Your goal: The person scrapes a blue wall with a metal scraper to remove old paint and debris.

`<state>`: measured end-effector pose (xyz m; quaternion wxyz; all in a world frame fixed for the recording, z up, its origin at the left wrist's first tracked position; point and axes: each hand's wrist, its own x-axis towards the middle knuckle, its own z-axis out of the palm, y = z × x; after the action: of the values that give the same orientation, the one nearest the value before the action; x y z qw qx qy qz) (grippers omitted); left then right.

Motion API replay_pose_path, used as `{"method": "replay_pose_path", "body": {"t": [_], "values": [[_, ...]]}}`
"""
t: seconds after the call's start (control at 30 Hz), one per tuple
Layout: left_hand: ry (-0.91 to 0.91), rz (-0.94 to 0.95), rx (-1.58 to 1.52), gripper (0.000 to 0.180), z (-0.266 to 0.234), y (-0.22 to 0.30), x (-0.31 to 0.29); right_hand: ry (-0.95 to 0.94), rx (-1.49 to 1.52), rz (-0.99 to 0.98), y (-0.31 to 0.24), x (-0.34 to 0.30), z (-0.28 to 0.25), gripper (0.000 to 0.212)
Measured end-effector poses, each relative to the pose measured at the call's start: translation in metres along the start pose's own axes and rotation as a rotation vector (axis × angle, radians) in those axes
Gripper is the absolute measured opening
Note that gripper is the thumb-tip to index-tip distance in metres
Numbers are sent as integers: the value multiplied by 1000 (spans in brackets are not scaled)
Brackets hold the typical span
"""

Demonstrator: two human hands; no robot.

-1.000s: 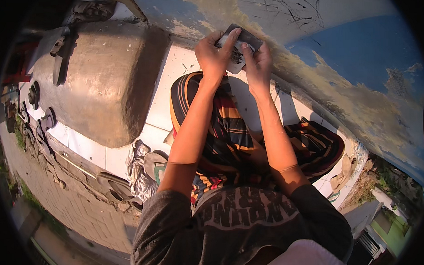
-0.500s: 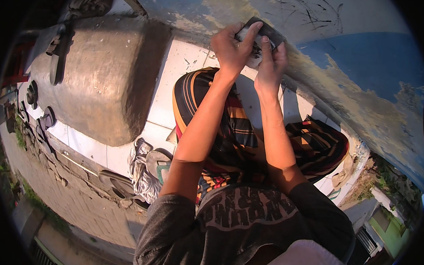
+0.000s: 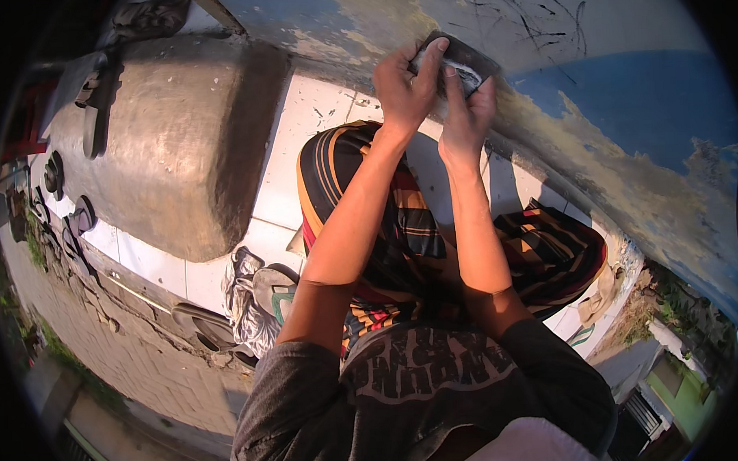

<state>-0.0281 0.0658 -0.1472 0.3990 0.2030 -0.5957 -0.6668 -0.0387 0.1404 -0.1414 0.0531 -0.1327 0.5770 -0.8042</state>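
Slab (image 3: 480, 61) at one o'clock by the wall (image 3: 543, 86), grasped in the fingers of left hand (image 3: 405, 89) and right hand (image 3: 467, 120). Apparent step: thumbing its face; next move calls for steady grip.

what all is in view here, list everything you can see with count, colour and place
flat piece: 1, dark with whitish face, between both hands
wall: 1, weathered blue, tan and grey, upper right
rounded block: 1, brown, left
tiled floor: 1, white, under the person
crumpled cloth: 1, pale grey, beside the green-strapped sandal
green-strapped sandal: 1, greyish, left of the person
other footwear: several, mostly dark, far left
paving: 1, grey-brown, lower left
patterned cloth: 1, black, orange and red, over the legs
shirt: 1, dark grey, bottom centre
left hand: 1, bare, flat piece's left side
right hand: 1, bare, flat piece's right side
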Motion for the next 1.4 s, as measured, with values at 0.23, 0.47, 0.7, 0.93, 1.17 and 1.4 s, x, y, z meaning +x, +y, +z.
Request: {"method": "replay_pose_path", "body": {"t": [0.23, 0.47, 0.7, 0.93, 1.17, 1.4], "values": [[-34, 40, 39, 20, -4, 4, 10, -7, 3, -102, -4, 2, 12, 21], [7, 32, 55, 23, -2, -3, 1, -32, -95, -15, -5, 0, -1, 25], [-30, -21, 152, 29, -2, -1, -7, -30, -57, 51, -4, -4, -9, 25], [-3, 52, 162, 29, 0, -2, -1, -21, -130, -43, 2, 0, -5, 25], [-17, -17, 89, 25, -1, -6, -9, -28, -156, 1, 2, -4, -12, 25], [-8, -26, -26, 22, 3, 3, 4, -38, -145, -72, 1, 6, -3, 26]]}}
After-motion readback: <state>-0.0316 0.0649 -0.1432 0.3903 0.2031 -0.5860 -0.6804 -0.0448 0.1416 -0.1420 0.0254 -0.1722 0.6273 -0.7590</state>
